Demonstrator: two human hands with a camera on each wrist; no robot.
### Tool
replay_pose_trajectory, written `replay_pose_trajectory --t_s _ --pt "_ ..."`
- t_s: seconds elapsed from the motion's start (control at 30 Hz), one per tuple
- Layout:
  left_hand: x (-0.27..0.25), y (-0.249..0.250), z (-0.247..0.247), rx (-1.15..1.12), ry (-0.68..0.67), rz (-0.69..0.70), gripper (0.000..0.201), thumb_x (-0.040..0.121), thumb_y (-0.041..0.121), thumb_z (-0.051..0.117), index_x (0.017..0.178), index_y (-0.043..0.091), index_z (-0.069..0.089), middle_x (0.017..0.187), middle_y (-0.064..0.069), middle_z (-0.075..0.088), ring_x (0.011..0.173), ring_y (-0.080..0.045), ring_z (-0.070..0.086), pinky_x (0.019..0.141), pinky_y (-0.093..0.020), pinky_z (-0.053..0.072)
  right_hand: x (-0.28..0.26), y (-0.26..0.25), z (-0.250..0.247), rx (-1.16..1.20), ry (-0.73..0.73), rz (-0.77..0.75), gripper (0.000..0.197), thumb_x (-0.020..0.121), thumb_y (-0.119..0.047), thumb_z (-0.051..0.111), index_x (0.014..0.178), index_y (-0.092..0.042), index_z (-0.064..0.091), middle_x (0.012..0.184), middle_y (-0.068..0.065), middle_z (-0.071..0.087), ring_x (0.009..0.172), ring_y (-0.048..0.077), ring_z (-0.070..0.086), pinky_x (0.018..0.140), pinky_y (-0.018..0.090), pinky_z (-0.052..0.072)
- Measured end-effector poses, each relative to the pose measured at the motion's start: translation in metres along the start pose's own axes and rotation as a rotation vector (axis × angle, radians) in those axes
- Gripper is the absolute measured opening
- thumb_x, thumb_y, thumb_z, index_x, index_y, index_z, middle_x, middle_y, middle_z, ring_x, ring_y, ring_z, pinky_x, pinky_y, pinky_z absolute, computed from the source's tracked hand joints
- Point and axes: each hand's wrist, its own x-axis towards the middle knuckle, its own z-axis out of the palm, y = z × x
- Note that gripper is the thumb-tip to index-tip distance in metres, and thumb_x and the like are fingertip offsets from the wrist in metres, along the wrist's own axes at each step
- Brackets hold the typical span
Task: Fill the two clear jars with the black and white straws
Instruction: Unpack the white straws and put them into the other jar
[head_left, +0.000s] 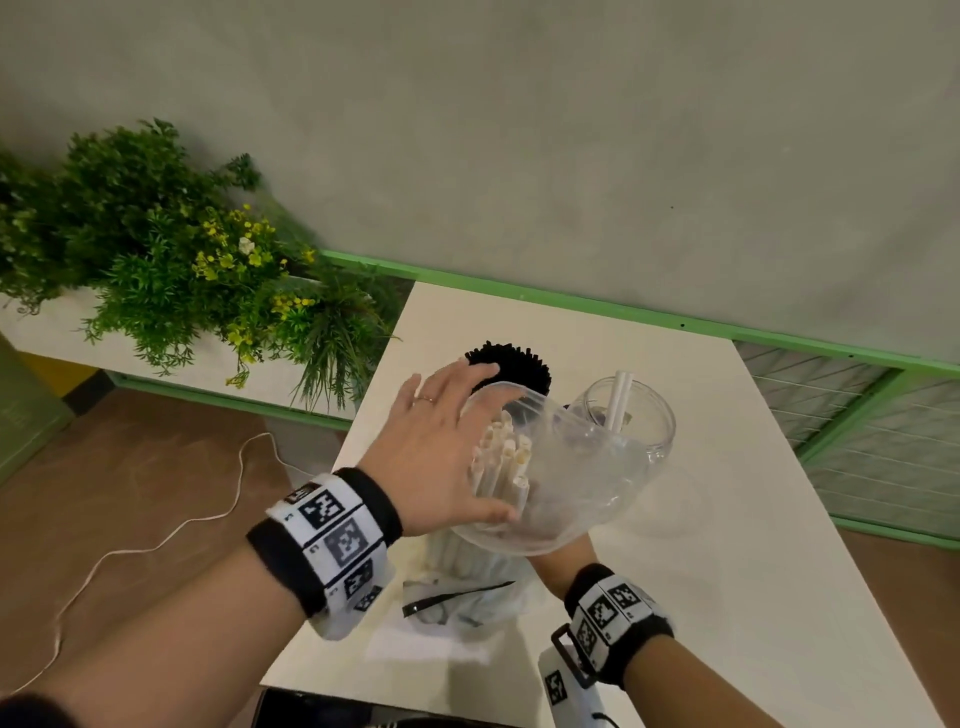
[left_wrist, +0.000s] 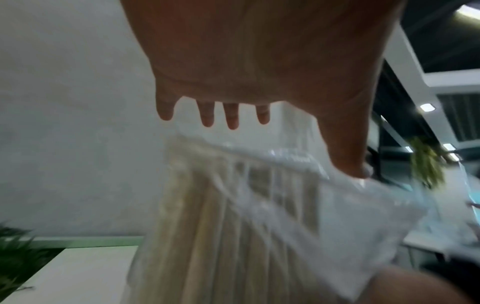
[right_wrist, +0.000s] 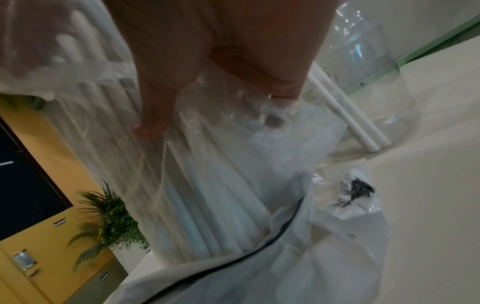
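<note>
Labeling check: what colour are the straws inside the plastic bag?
White, slightly cream straws; clearest in the head view.

Beside my counter (head_left: 727, 519), to the left, a white planter (head_left: 62, 338) holds green plants (head_left: 156, 249) with small yellow flowers. A green rail (head_left: 571, 301) runs along the foot of the grey wall (head_left: 571, 130) behind. A white cord (head_left: 171, 535) snakes over the brown floor (head_left: 130, 467). Behind me are yellow cabinets (right_wrist: 39, 205) and another plant (right_wrist: 114, 222).

Right hand (right_wrist: 221, 61) pinching clear bag (right_wrist: 207, 164) of white straws (right_wrist: 202, 226).
</note>
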Motion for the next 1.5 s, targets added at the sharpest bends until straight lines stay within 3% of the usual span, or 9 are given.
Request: replay_pose_trajectory --t_s 0.1,0.2,0.4,0.5,0.63,0.8,1.1,1.27,1.5 --pt "0.023 0.008 0.018 0.111 -0.126 0.007 0.103 0.061 0.088 0.038 0.145 0.040 0.004 0.157 0.007 0.004 0.144 -0.021 0.006 0.115 -0.054 0.012 -0.004 -0.019 -0.026 -0.091 -0.360 0.174 0.026 0.096 -0.017 0.055 0.121 -0.010 0.059 0.117 0.001 0.063 0.107 0.016 0.059 0.100 0.031 0.047" --pt "0.026 0.005 0.035 0.091 -0.074 -0.038 0.088 0.065 0.087 0.039 0.140 0.043 0.021 0.146 0.006 0.028 0.129 -0.023 0.035 0.105 -0.046 0.029 -0.001 -0.036 -0.049 0.032 -0.650 0.216 0.046 0.071 -0.021 0.084 0.111 -0.028 0.061 0.112 -0.002 0.066 0.105 0.012 0.062 0.096 0.030 0.049" --pt "0.023 0.002 0.043 0.105 0.054 -0.080 0.075 0.068 0.084 0.040 0.131 0.044 0.038 0.129 0.008 0.044 0.112 -0.019 0.047 0.097 -0.042 0.036 0.006 -0.035 -0.117 0.086 -0.133 0.363 0.093 0.071 -0.014 0.070 0.146 -0.028 0.018 0.136 -0.003 0.027 0.125 0.019 0.039 0.095 0.028 0.036" --pt "0.023 0.005 0.044 0.109 0.077 -0.077 0.073 0.067 0.084 0.041 0.127 0.044 0.042 0.126 0.009 0.046 0.108 -0.018 0.048 0.095 -0.041 0.037 0.010 -0.082 -0.142 0.074 0.270 0.003 0.067 0.074 -0.001 0.056 0.133 -0.027 0.036 0.132 -0.004 0.032 0.126 0.016 0.037 0.101 0.027 0.036" --pt "0.025 0.009 0.046 0.123 0.071 -0.089 0.074 0.065 0.085 0.040 0.126 0.043 0.044 0.124 0.009 0.046 0.108 -0.018 0.048 0.095 -0.041 0.037 0.017 -0.140 -0.131 -0.352 0.022 -0.436 0.030 0.085 -0.029 0.052 0.114 -0.031 0.053 0.120 -0.020 0.054 0.133 0.016 0.036 0.110 0.036 0.021" --pt "0.024 0.010 0.044 0.103 0.054 -0.091 0.079 0.062 0.087 0.040 0.125 0.040 0.045 0.120 0.008 0.047 0.107 -0.019 0.048 0.095 -0.040 0.037 0.039 -0.127 -0.105 -0.969 -0.621 -0.190 0.079 0.082 -0.065 0.055 0.146 -0.030 0.025 0.150 -0.006 0.035 0.146 0.025 0.012 0.116 0.055 0.003" --pt "0.022 0.007 0.033 -0.093 -0.067 -0.157 0.093 0.066 0.091 0.012 0.135 0.036 0.043 0.120 0.007 0.052 0.109 -0.017 0.050 0.091 -0.037 0.043 0.025 -0.089 -0.068 -0.677 -0.674 0.084 0.105 0.063 -0.080 0.061 0.147 -0.042 0.012 0.154 -0.010 0.020 0.145 0.025 0.007 0.113 0.061 0.007" --pt "0.027 -0.001 0.027 -0.624 -0.051 -0.401 0.019 0.090 0.043 0.051 0.095 0.031 0.065 0.096 0.009 0.069 0.081 -0.003 0.063 0.074 -0.027 0.047 0.012 -0.073 -0.045 -0.686 -0.622 0.089 0.110 0.063 -0.084 0.055 0.149 -0.035 0.008 0.156 -0.008 0.018 0.147 0.024 0.003 0.116 0.058 0.000" --pt "0.030 -0.014 0.024 -0.791 -0.166 -0.367 0.008 0.087 0.036 0.063 0.091 0.035 0.069 0.093 0.012 0.069 0.090 -0.004 0.062 0.081 -0.023 0.046 0.005 -0.059 -0.036 -0.610 -0.572 0.075 0.107 0.060 -0.083 0.058 0.146 -0.034 0.018 0.151 -0.011 0.028 0.145 0.022 0.011 0.116 0.055 0.004"
